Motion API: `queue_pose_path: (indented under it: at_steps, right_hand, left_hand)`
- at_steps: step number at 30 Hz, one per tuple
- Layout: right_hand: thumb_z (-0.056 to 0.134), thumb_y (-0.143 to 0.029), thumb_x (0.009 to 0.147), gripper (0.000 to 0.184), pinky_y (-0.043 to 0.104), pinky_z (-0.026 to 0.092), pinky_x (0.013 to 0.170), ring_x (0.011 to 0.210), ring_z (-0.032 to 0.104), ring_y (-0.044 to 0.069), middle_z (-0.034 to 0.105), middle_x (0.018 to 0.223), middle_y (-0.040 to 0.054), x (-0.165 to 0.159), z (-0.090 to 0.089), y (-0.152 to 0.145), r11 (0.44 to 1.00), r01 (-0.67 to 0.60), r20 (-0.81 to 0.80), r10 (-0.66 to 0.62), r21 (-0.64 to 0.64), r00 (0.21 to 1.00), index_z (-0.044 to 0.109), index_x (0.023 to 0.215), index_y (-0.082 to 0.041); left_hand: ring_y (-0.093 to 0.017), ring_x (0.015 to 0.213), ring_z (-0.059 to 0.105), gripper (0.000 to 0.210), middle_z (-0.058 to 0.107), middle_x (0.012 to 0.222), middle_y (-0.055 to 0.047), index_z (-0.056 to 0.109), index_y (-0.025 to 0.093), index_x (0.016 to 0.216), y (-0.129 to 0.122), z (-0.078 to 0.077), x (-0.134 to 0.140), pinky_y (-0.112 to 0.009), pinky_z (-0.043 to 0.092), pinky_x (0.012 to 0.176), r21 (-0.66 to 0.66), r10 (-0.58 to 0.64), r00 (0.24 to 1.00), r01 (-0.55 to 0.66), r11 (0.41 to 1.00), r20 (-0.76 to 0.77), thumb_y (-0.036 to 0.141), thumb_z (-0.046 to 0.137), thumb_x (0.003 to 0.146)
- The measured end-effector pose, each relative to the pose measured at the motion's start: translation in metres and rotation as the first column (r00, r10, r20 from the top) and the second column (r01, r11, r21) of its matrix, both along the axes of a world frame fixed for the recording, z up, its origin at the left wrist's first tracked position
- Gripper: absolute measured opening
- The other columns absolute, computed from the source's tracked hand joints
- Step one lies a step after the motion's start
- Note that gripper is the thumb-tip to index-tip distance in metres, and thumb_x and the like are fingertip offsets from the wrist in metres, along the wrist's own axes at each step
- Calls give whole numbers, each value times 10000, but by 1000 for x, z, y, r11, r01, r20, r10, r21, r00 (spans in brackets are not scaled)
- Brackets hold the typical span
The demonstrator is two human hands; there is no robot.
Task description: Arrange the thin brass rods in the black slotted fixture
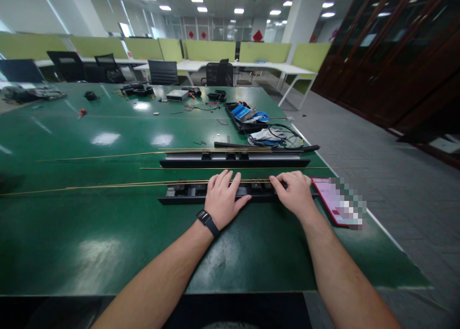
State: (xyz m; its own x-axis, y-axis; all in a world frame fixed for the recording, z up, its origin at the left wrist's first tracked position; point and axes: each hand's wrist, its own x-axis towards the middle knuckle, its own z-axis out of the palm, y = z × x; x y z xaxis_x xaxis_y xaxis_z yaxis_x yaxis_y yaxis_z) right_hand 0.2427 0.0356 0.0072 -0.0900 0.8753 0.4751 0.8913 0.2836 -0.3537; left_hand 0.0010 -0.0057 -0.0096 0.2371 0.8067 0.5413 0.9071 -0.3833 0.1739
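Observation:
A black rail (187,200) with several dark blocks (257,185) in its channel lies crosswise in front of me. Thin brass rods (118,185) run along its top and stretch far out to the left. My left hand (223,199), with a black watch on the wrist, rests palm down across the rail and rods, fingers extended and thumb apart. At the rail's right part, my right hand (296,192) is closed, thumb and fingers pinching at the right end of the rods. The fingertips' exact contact is partly hidden.
Beyond lies a second black rail (233,163) with brass rods on it; a single rod (161,168) lies between the rails. A red-edged tablet-like panel (334,202) is right of my hand. Farther back are a black tray (235,120), gloves (268,136) and a cable (287,132) on the green table (89,233).

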Motion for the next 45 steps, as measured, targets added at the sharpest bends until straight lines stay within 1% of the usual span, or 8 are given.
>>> queue_pose_path:
  at_steps: [6,12,17,22,29,34,39,45]
  right_hand:
    - [546,-484,964,397,423,271,857,904,561,250,718,750,47,3,-1,2,1000,8,22,-8,2,1000,637,677,-225]
    - [560,-469,945,376,420,270,851,902,552,255,720,755,52,8,-2,4,999,44,41,-44,5,998,625,670,-222]
    - [569,-495,945,366,426,269,872,919,562,254,723,773,43,8,-2,3,1000,18,29,-19,11,999,660,709,-231]
    - [545,-486,966,387,428,270,872,915,561,253,721,761,45,4,-2,1,1000,-7,21,7,17,1000,650,694,-231]
    - [542,-455,969,367,425,278,875,921,573,249,721,771,35,3,-3,1,1000,7,39,-7,4,999,643,699,-229]
    - [546,-441,954,370,426,287,870,920,577,255,724,767,47,5,-1,3,999,28,61,-27,-19,998,619,666,-221]
    - [526,-456,951,380,427,290,855,917,577,262,726,770,52,8,-2,5,999,42,65,-41,-20,997,625,667,-225]
    - [516,-488,943,378,438,289,852,919,585,271,730,783,51,9,-5,6,1000,7,62,-6,-10,998,652,695,-237]
  left_hand:
    - [-317,1417,512,624,624,1464,-154,590,186,1441,1,0,0,-493,366,1183,7,-1,1000,1,1000,-13,579,626,957]
    - [-322,1416,513,619,629,1458,-157,593,189,1437,1,0,0,-500,372,1176,14,-2,1000,3,1000,-6,574,634,955]
    - [-325,1420,509,622,630,1454,-161,592,188,1437,1,-2,0,-499,365,1178,14,-1,1000,1,1000,7,578,634,954]
    - [-324,1420,507,625,629,1453,-161,592,179,1434,1,0,1,-501,365,1176,17,1,1000,-1,1000,2,582,627,957]
    - [-323,1417,513,617,631,1451,-159,589,192,1436,1,0,0,-500,367,1176,20,1,1000,-1,1000,0,581,625,958]
    - [-318,1424,506,617,625,1459,-158,585,197,1437,1,0,0,-499,369,1177,7,-4,1000,4,1000,0,578,634,954]
    - [-313,1425,503,632,619,1467,-156,575,187,1444,1,-1,0,-502,368,1179,2,-2,1000,2,1000,-6,593,614,961]
    - [-312,1430,494,658,616,1467,-153,564,182,1449,1,0,1,-501,365,1186,5,11,1000,-11,1000,-14,616,609,956]
